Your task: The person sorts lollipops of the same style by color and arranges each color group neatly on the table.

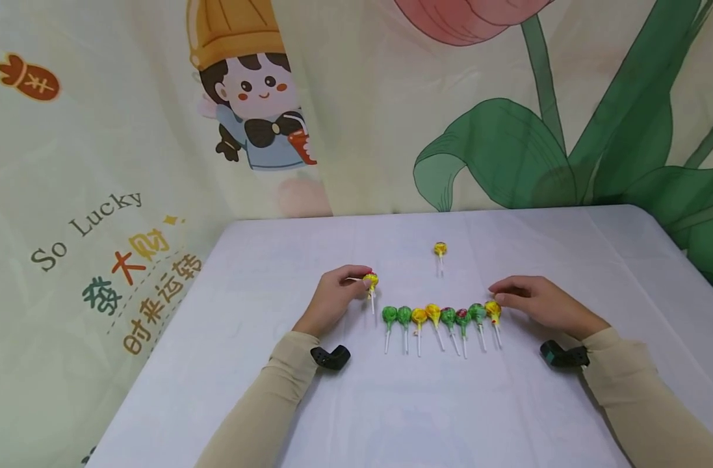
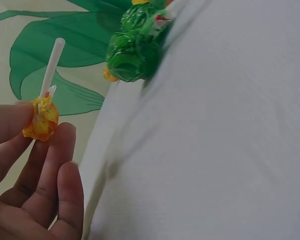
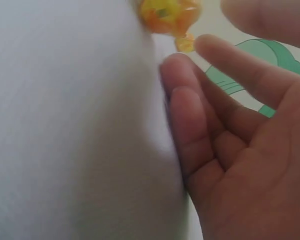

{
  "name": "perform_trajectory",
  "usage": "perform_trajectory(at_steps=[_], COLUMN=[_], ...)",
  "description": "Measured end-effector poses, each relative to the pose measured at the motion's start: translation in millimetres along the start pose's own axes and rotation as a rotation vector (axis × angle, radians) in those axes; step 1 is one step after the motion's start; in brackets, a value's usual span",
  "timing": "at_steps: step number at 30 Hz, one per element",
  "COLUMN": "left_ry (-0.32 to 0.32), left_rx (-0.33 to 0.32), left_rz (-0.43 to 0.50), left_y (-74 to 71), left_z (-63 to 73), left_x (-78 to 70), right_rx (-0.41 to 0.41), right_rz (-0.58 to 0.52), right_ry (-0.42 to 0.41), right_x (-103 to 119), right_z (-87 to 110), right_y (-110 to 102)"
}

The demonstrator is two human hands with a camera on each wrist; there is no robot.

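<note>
head view: the left hand pinches a yellow lollipop by its wrapped head, between thumb and fingers, the stick pointing roughly the same way as those in the row of eight lollipops. this row begins just to the right of the left hand on the tabletop, green and yellow heads side by side. it ends just beside the fingertips of the right hand, whose loosely stretched fingers hold nothing; whether they touch the end lollipop, i cannot tell. judging by this layout, the lining-up looks mostly done: eight are in place, and two seem left, the one in the left hand and a far yellow lollipop lying beyond the row, between the hands and well apart from both.

left wrist view: thumb and fingertips close on the crumpled yellow wrapper, the stick rising clear of them. green heads of the row sit near this hand, not touching it.

right wrist view: the fingers bend softly around nothing, the blurred yellow head of the end lollipop near their tips.
</note>
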State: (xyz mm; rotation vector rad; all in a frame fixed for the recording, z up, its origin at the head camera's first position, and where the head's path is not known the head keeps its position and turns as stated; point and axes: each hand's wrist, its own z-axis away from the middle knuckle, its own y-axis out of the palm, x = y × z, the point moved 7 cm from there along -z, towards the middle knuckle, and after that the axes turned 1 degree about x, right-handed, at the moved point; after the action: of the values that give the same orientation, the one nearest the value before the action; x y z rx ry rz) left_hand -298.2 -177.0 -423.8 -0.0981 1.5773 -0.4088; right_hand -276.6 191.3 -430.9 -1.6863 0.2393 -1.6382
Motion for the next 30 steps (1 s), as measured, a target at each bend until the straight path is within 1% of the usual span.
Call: perform_trajectory(at_steps=[4,11,15,20,24,27,30], left_ry=[-0.053,-0.1,-0.096,-0.096,-0.095,-0.09,-0.08], left_rx=[0.009,-0.023,-0.011,0.01,0.032,0.047,0.078], left_rz=[0.01,0.0,0.032,0.057,0.066,0.056,0.054], left_y=[0.3,0.3,4.4,8.0,13.0,16.4,20.1], left_z=[-9.2,-22.3,-27.6,-34.8,-41.6,-47.0,-52.9], left_x=[0.5,-1.6,-4.3,-7.8,-12.9,-16.0,-17.9], right_rx=[0.005,-0.012,-0.005,0.022,0.02,0.012,0.011], right_rz=[-0.015,-0.024,-0.027,-0.022,-0.012,0.0,0.005], right_ry=[-0.001,0.005,-0.009,-0.015,-0.009,-0.015,-0.015], right_x=[-1,-5,-6,-5,-6,-6,-7], right_z=[5.9,6.7,4.8,3.0,3.4,3.0,2.2], right_y=[0,2,3,6,5,4,4])
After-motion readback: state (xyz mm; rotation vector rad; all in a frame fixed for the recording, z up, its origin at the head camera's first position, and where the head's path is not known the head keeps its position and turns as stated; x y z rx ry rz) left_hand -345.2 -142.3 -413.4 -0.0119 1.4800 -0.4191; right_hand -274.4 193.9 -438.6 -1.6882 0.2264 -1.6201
